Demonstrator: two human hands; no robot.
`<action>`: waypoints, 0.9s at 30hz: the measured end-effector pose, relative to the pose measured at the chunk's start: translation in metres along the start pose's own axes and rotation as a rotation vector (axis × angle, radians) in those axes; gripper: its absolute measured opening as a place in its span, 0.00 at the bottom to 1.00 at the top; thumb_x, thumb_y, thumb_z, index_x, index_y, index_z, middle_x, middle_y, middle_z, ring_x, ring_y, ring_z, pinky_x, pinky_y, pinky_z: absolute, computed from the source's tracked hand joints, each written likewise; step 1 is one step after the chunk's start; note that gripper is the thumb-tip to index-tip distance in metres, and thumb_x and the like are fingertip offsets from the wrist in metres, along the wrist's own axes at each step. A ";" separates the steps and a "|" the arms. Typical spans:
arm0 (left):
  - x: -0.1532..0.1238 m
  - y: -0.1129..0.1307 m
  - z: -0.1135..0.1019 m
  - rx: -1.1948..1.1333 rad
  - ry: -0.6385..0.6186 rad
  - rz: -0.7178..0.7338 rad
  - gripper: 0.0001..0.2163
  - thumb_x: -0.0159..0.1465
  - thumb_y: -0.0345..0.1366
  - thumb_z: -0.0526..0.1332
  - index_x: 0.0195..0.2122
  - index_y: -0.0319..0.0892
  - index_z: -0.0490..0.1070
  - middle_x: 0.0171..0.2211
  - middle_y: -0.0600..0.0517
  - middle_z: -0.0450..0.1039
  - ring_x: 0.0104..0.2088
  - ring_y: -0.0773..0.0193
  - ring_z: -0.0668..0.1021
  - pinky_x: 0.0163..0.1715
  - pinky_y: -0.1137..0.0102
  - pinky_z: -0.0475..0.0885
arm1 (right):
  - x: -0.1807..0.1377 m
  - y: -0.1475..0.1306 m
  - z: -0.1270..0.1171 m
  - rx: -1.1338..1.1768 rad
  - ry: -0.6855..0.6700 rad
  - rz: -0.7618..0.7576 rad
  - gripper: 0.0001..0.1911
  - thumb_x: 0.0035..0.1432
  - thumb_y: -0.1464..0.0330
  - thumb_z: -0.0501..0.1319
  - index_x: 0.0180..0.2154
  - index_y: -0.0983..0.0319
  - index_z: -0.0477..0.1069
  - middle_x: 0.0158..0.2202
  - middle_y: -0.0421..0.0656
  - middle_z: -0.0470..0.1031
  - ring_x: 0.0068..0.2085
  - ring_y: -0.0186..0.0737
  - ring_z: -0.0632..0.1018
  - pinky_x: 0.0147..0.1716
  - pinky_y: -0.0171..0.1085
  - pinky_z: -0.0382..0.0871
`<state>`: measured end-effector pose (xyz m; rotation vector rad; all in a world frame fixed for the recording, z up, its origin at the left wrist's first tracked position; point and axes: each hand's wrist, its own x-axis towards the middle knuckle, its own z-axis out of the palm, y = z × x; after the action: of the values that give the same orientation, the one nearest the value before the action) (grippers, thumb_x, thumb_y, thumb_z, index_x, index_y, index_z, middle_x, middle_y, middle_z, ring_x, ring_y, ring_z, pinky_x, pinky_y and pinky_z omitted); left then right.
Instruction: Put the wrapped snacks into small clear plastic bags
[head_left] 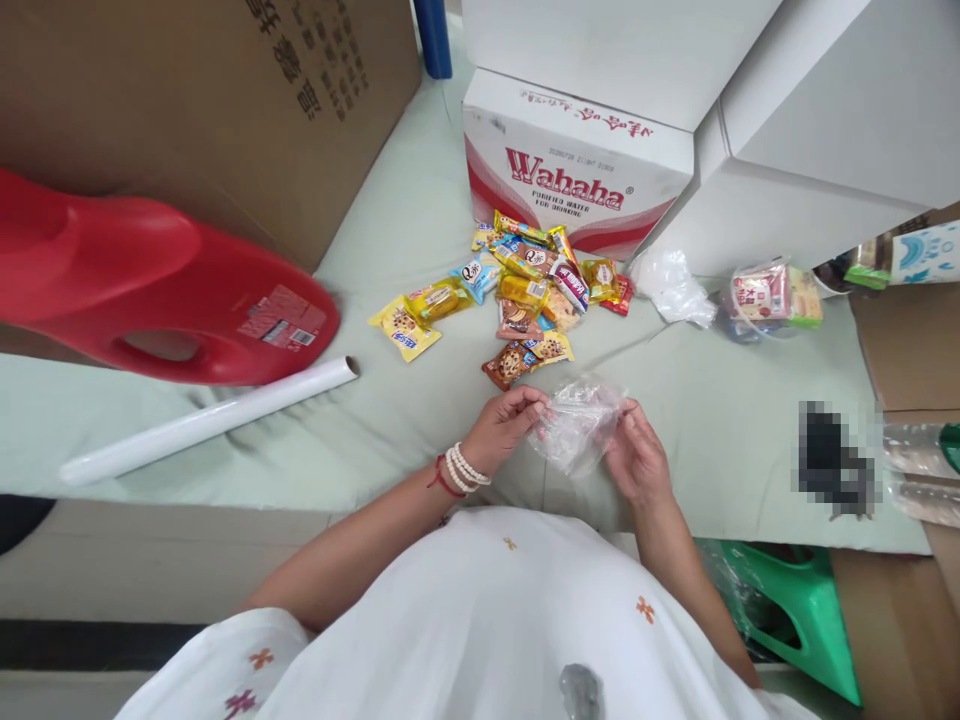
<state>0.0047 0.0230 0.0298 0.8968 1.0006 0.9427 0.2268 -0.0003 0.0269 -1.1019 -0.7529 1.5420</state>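
Note:
Both my hands hold a small clear plastic bag [576,425] just above the pale green cloth. My left hand [504,424], with bead bracelets on the wrist, pinches the bag's left top edge. My right hand [636,458] pinches its right edge, fingers closed. A pile of several wrapped snack packets [525,295] lies on the cloth just beyond the bag, in yellow, blue, brown and red wrappers.
A red plastic jug [150,280] lies on its side at left with a white roll [202,420] beside it. A Wahaha carton [574,165] stands behind the snacks. A filled clear bag [765,300] and crumpled plastic [671,285] lie at right. A green stool [802,610] stands lower right.

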 end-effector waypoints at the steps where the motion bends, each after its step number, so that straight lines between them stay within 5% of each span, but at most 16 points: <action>1: -0.001 0.001 0.000 -0.009 -0.011 0.012 0.21 0.61 0.56 0.67 0.38 0.40 0.74 0.33 0.52 0.79 0.24 0.69 0.75 0.29 0.71 0.70 | 0.002 0.000 0.004 0.027 -0.024 0.049 0.21 0.56 0.48 0.70 0.46 0.52 0.75 0.48 0.41 0.78 0.46 0.43 0.78 0.42 0.39 0.74; 4: -0.001 -0.002 -0.004 -0.007 -0.014 0.032 0.22 0.63 0.57 0.66 0.39 0.41 0.72 0.25 0.57 0.72 0.22 0.71 0.71 0.26 0.72 0.67 | 0.008 0.002 0.015 0.041 -0.129 0.241 0.33 0.47 0.48 0.76 0.52 0.52 0.75 0.49 0.44 0.80 0.44 0.45 0.79 0.40 0.40 0.74; 6: -0.001 -0.006 -0.010 0.008 0.032 0.031 0.21 0.63 0.57 0.66 0.39 0.42 0.71 0.21 0.60 0.66 0.21 0.70 0.69 0.26 0.72 0.66 | 0.011 0.002 0.017 -0.003 -0.151 0.316 0.32 0.43 0.52 0.79 0.49 0.56 0.77 0.43 0.44 0.81 0.38 0.43 0.79 0.38 0.38 0.74; 12: -0.001 -0.005 -0.030 -0.011 0.213 0.113 0.20 0.61 0.56 0.69 0.35 0.42 0.70 0.31 0.55 0.71 0.34 0.67 0.73 0.37 0.71 0.71 | 0.016 -0.014 -0.011 -0.295 -0.055 0.159 0.21 0.45 0.58 0.79 0.40 0.57 0.80 0.34 0.39 0.79 0.33 0.35 0.74 0.34 0.34 0.68; 17: 0.005 -0.002 -0.027 -0.235 0.213 -0.062 0.19 0.59 0.52 0.70 0.36 0.45 0.65 0.24 0.60 0.63 0.22 0.72 0.64 0.22 0.77 0.62 | 0.005 -0.031 -0.047 -0.510 0.030 0.123 0.16 0.49 0.57 0.77 0.36 0.59 0.81 0.32 0.40 0.78 0.31 0.35 0.73 0.33 0.34 0.66; 23: 0.003 -0.009 -0.026 0.166 0.221 -0.054 0.13 0.66 0.49 0.62 0.37 0.45 0.66 0.21 0.61 0.61 0.18 0.71 0.64 0.19 0.75 0.60 | 0.016 -0.070 -0.114 -0.532 0.279 -0.022 0.16 0.49 0.62 0.76 0.40 0.59 0.82 0.37 0.43 0.79 0.36 0.36 0.75 0.36 0.35 0.69; 27: -0.017 -0.010 -0.036 0.544 0.428 0.014 0.11 0.70 0.47 0.56 0.42 0.45 0.67 0.21 0.60 0.66 0.19 0.67 0.69 0.22 0.73 0.66 | 0.073 -0.126 -0.186 -0.189 0.811 -0.196 0.04 0.54 0.75 0.69 0.33 0.63 0.76 0.29 0.42 0.74 0.28 0.33 0.72 0.30 0.35 0.66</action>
<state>-0.0314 0.0097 0.0151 1.1743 1.6700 0.9069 0.4447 0.0880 0.0487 -1.5881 -0.4206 0.7510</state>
